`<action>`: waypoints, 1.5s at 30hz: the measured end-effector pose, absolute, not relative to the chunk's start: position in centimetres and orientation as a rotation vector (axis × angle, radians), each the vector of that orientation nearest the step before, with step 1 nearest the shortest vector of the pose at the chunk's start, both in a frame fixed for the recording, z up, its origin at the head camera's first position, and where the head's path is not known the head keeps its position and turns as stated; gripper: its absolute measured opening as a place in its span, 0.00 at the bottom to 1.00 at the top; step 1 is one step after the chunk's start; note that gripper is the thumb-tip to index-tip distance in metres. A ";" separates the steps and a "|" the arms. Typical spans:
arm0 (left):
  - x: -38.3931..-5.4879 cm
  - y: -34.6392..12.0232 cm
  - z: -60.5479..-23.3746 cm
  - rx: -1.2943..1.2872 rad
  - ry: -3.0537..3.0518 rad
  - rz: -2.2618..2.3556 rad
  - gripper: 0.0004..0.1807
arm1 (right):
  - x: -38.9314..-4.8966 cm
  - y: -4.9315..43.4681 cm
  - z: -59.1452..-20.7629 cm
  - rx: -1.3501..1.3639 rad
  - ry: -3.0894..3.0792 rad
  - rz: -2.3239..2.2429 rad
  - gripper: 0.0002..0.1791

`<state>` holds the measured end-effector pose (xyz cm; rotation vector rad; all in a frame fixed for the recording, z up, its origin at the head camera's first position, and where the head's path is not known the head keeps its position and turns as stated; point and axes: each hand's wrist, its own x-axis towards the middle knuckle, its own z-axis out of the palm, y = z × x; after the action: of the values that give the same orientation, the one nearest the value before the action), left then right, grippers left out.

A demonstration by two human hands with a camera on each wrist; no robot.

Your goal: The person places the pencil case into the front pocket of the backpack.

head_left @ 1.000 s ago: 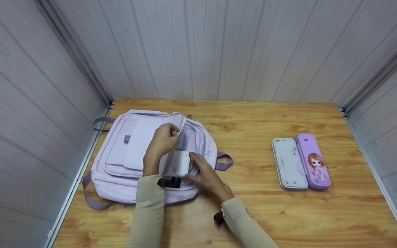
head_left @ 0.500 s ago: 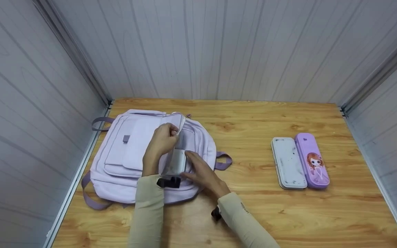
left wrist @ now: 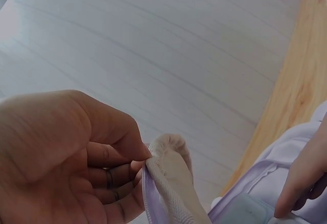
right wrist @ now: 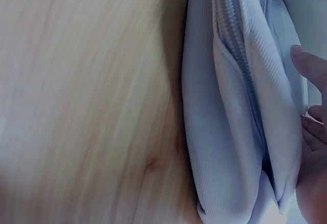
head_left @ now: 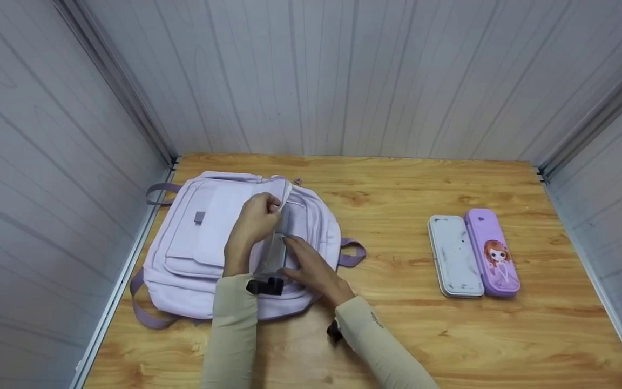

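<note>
**Left hand (head_left: 256, 220) holding a pocket (head_left: 293, 216) open, right hand (head_left: 315, 270) on a box (head_left: 272, 255)**

The left hand is pinching the pocket's edge (left wrist: 173, 185) between thumb and forefinger, its other fingers curling loosely beneath. It is holding that edge up off the bag (head_left: 187, 292), which is lying flat on the table (head_left: 397, 335) below both hands.

The right hand is grasping the near end of the box, thumb and fingertips bracketing its edges – the box itself is sitting in the pocket's mouth, just left of the right fingertips and just below the left hand. The rest of it is being hidden by the cloth.

A purple strap (head_left: 352, 254) is looping out just beyond the right hand. Well to the right of that hand, a white tin (head_left: 455, 256) and a purple case (head_left: 489, 237) – the latter showing a doll-like figure – are lying side by side.
</note>
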<state>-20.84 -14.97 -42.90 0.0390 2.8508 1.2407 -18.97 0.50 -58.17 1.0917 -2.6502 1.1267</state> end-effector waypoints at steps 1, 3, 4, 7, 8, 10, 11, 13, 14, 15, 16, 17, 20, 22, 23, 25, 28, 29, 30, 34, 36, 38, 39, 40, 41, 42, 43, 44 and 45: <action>-20.8 -14.9 -42.9 0.039 2.848 1.245 0.13 | -18.9 0.5 -58.1 1.096 -2.651 1.114 0.38; -20.8 -14.9 -42.9 0.040 2.846 1.249 0.13 | -18.9 0.4 -58.1 1.100 -2.663 1.099 0.38; -20.8 -14.9 -42.9 0.042 2.844 1.251 0.13 | -18.9 0.4 -58.1 1.100 -2.673 1.088 0.38; -20.8 -14.8 -42.9 0.044 2.838 1.247 0.13 | -18.9 0.2 -58.1 1.099 -2.696 1.043 0.38; -20.7 -14.8 -42.9 0.046 2.836 1.244 0.14 | -18.9 0.1 -58.1 1.101 -2.696 1.034 0.38; -20.7 -14.8 -42.9 0.048 2.831 1.240 0.14 | -19.0 -0.1 -58.0 1.103 -2.687 1.009 0.39; -20.7 -14.8 -42.9 0.050 2.829 1.236 0.14 | -19.0 -0.2 -58.0 1.104 -2.682 1.000 0.39; -20.8 -14.9 -42.8 0.051 2.828 1.230 0.14 | -19.0 -0.3 -58.0 1.104 -2.677 0.987 0.39; -20.8 -14.9 -42.8 0.048 2.824 1.230 0.14 | -19.0 -0.3 -58.0 1.102 -2.682 0.982 0.39; -20.8 -14.9 -42.8 0.045 2.820 1.229 0.14 | -18.9 -0.3 -58.0 1.101 -2.688 0.977 0.39; -20.9 -14.9 -42.8 0.044 2.818 1.226 0.14 | -18.9 -0.3 -58.0 1.100 -2.696 0.972 0.39; -20.9 -15.0 -42.7 0.046 2.817 1.222 0.14 | -18.9 -0.3 -58.0 1.099 -2.701 0.971 0.39; -20.9 -15.0 -42.5 0.047 2.816 1.216 0.14 | -18.8 -0.2 -57.8 1.102 -2.704 0.970 0.39; -20.9 -15.1 -42.3 0.057 2.823 1.209 0.14 | -18.8 0.0 -57.7 1.098 -2.683 0.986 0.39; -20.9 -15.2 -42.2 0.060 2.828 1.206 0.14 | -18.8 0.1 -57.7 1.093 -2.664 1.002 0.38; -20.9 -15.3 -42.1 0.062 2.837 1.197 0.14 | -18.8 0.4 -57.6 1.085 -2.623 1.027 0.38; -21.0 -15.6 -41.9 0.063 2.849 1.179 0.15 | -18.8 0.9 -57.4 1.061 -2.555 1.079 0.36; -21.0 -15.7 -41.8 0.061 2.846 1.177 0.15 | -18.7 1.2 -57.3 1.049 -2.536 1.095 0.36; -21.1 -15.9 -41.8 0.058 2.842 1.178 0.15 | -18.7 1.4 -57.2 1.038 -2.522 1.108 0.36; -21.1 -16.3 -41.4 0.053 2.837 1.196 0.15 | -18.5 2.7 -57.0 0.967 -2.482 1.176 0.35; -21.1 -16.4 -41.4 0.058 2.845 1.200 0.15 | -18.4 3.4 -56.9 0.918 -2.470 1.213 0.35; -21.0 -16.5 -41.3 0.063 2.846 1.202 0.15 | -18.1 4.2 -57.0 0.856 -2.455 1.261 0.35; -21.0 -16.5 -41.3 0.063 2.844 1.203 0.15 | -18.0 4.7 -57.1 0.820 -2.453 1.279 0.35; -21.0 -16.5 -41.4 0.065 2.842 1.202 0.15 | -17.8 5.1 -57.1 0.785 -2.449 1.301 0.34; -21.0 -16.5 -41.4 0.065 2.838 1.201 0.15 | -17.6 5.6 -57.3 0.747 -2.447 1.315 0.34; -21.0 -16.5 -41.4 0.063 2.833 1.200 0.15 | -17.4 6.1 -57.4 0.711 -2.449 1.326 0.33; -21.0 -16.5 -41.4 0.062 2.830 1.198 0.16 | -17.2 6.6 -57.5 0.674 -2.448 1.332 0.33; -21.0 -16.5 -41.4 0.061 2.827 1.201 0.16 | -17.1 7.1 -57.6 0.637 -2.448 1.337 0.32; -21.0 -16.5 -41.4 0.062 2.830 1.201 0.16 | -16.9 7.6 -57.8 0.603 -2.443 1.345 0.32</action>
<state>-20.97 -16.53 -41.40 0.0619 2.8299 1.2008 -16.91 7.56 -57.77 0.6032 -2.4427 1.3447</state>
